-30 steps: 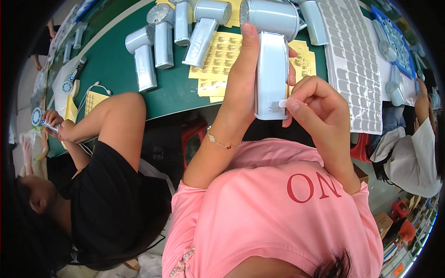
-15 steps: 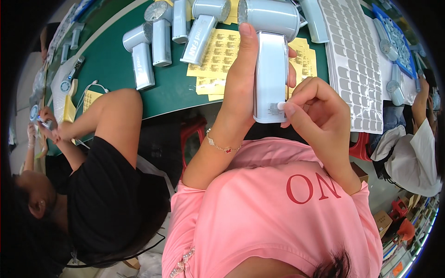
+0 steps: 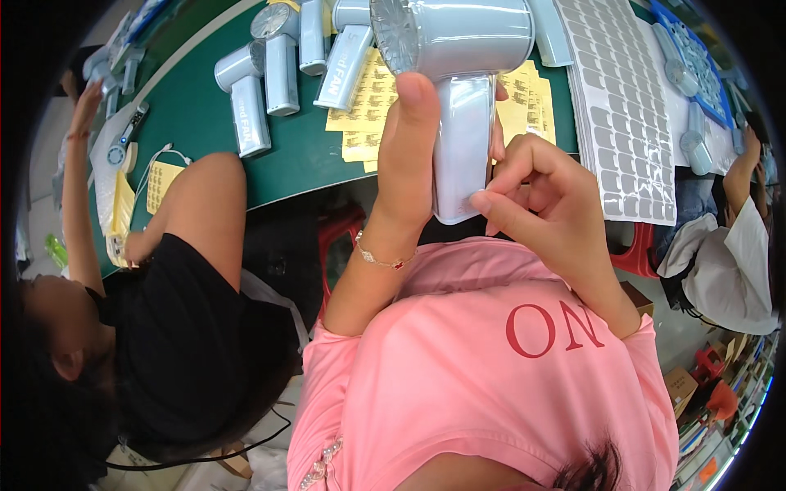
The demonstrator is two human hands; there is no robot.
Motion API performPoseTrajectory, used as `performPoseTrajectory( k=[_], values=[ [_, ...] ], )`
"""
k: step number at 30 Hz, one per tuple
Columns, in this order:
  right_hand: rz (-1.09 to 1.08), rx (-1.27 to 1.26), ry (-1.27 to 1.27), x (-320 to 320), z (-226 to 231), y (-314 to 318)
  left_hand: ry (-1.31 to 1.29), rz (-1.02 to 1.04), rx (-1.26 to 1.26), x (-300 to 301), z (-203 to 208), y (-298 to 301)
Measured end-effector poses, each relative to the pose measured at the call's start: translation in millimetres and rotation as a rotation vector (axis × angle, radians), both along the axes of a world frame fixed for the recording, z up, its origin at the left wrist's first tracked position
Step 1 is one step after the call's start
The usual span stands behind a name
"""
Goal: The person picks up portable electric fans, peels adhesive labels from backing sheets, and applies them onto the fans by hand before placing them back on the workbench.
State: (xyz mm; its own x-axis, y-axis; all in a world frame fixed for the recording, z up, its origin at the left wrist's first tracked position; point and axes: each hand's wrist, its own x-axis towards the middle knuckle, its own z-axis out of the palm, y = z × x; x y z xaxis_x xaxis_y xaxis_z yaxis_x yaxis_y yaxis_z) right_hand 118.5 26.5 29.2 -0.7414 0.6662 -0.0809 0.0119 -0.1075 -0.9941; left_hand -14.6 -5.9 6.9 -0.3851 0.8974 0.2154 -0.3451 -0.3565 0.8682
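A light blue handheld fan (image 3: 464, 139) is upright in my left hand (image 3: 405, 155), whose thumb lies along one side of the handle while the fingers wrap behind it. Its large round head with a clear, ribbed front is at the top, and faces left. My right hand (image 3: 553, 192) is closed in a pinch at the lower right edge of the handle. The thumb tip touches that edge, and what the fingers hold, if anything, is hidden. Behind the fan lie yellow sheets of printed labels (image 3: 360, 123).
Several more blue fans (image 3: 250, 114) lie on the green table (image 3: 196, 98) at the back left. Grey label sheets (image 3: 626, 139) are at the right, beside a blue tray (image 3: 696, 65) of parts. A co-worker in black (image 3: 196, 327) sits close on my left.
The fan has moved slightly left and turned, with its head nearer and its ribbed front showing more. My right hand has followed to the handle's edge. The co-worker's arm has reached farther out.
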Motion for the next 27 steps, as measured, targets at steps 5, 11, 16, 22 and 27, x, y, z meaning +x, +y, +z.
performPoseTrajectory(
  k=[5,11,16,22,27],
  values=[
    [-0.049,0.668,-0.027,4,3,-3,-0.146,-0.044,0.017,3,-6,1],
    [-0.063,1.198,0.12,16,20,2,-0.53,-0.022,0.0,-1,-24,1],
    [-0.344,0.449,-0.096,20,0,40,-0.357,0.022,-0.022,-2,-19,-2],
    [-0.206,0.426,-0.381,14,-26,97,-0.11,0.118,-0.121,-15,-21,-10],
    [-0.194,0.331,-0.406,4,-43,96,-0.119,0.281,-0.124,-21,-16,-12]
  ],
)
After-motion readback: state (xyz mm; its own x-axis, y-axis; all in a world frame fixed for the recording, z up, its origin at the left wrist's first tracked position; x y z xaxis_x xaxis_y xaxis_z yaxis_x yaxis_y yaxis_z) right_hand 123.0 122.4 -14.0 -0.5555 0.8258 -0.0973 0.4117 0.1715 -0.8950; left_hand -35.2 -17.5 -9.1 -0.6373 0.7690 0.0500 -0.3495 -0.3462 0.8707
